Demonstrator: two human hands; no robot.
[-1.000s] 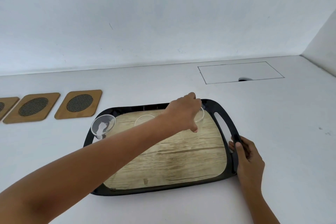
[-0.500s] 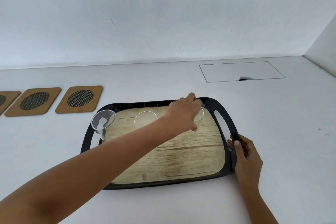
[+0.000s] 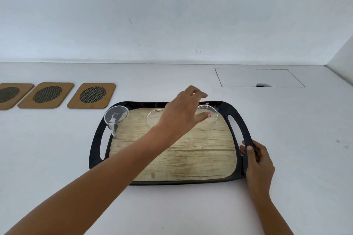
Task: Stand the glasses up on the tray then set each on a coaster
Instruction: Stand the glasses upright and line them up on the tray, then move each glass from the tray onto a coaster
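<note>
Head view: a person's right hand (image 3: 257, 160) is gripping the right handle of a black, wood-patterned tray (image 3: 172, 182). The left hand (image 3: 183, 112), fingers spread and released, is hovering beside the right clear glass (image 3: 209, 118). Two more glasses are sitting along the tray's far edge, near three wooden coasters (image 3: 91, 95).

The left hand (image 3: 183, 112) covers the right side of the middle glass (image 3: 155, 120) on the tray (image 3: 95, 150), so whether that glass stands or lies is unclear. Left of the tray, the farthest coaster (image 3: 11, 95) is cut off by the frame edge.
</note>
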